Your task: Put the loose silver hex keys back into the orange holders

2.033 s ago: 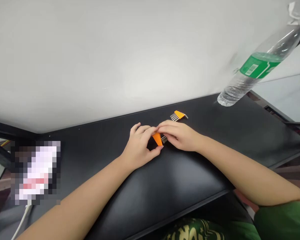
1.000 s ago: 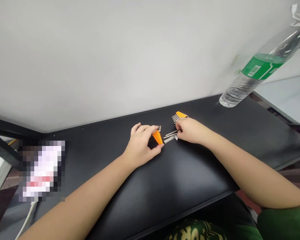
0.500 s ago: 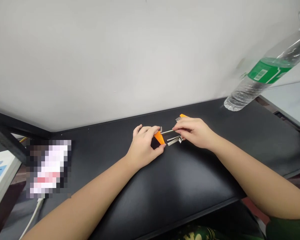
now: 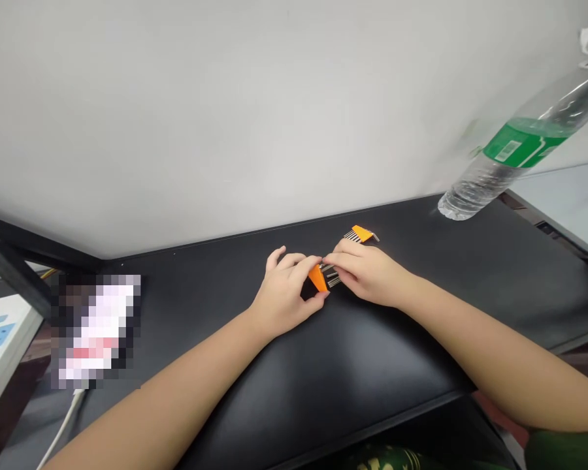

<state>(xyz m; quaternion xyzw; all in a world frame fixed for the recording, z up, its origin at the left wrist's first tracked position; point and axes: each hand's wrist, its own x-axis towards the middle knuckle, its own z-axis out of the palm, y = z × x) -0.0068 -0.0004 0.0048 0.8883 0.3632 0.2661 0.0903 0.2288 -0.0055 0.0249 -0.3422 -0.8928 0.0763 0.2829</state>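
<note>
— Where is the orange holder [image 4: 318, 279]?
— On or just above the desk [image 4: 323, 378], pinched by the left hand [image 4: 289, 290]. The right hand [image 4: 365, 271] seems closed on a partly hidden hex key [image 4: 327, 267] at its edge.
— Any advice?
— Hold the holder firmly; keep the key straight.

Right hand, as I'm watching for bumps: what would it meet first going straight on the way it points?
Most likely the left hand, at its fingers gripping the orange holder; depth is unclear, so the right hand may already touch them.
</note>
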